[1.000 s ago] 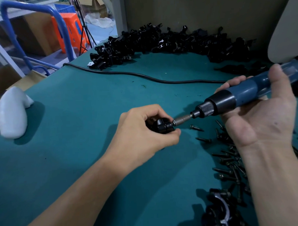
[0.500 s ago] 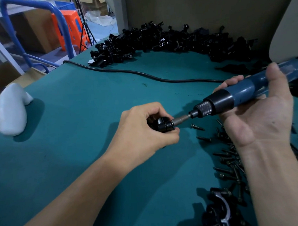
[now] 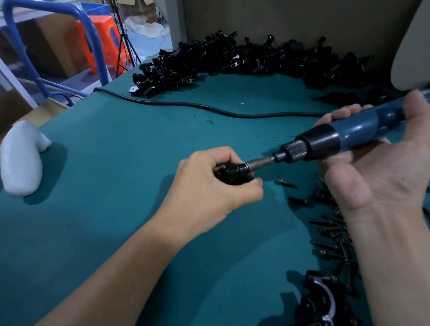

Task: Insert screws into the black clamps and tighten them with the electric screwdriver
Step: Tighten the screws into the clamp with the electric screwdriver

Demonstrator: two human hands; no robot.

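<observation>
barely any shift, bit (image 3: 258,164) still in the clamp (image 3: 234,173) | my left hand (image 3: 210,185) grips it, right hand (image 3: 380,176) wraps the electric screwdriver (image 3: 349,136) from 2 o'clock | guessing screw's nearly tight

A black cable (image 3: 280,115) is lying across a teal table mat (image 3: 99,167). A white rounded object (image 3: 21,164) is resting near the mat's left edge. An orange stool (image 3: 102,42) is standing behind a blue metal frame (image 3: 24,56).
</observation>
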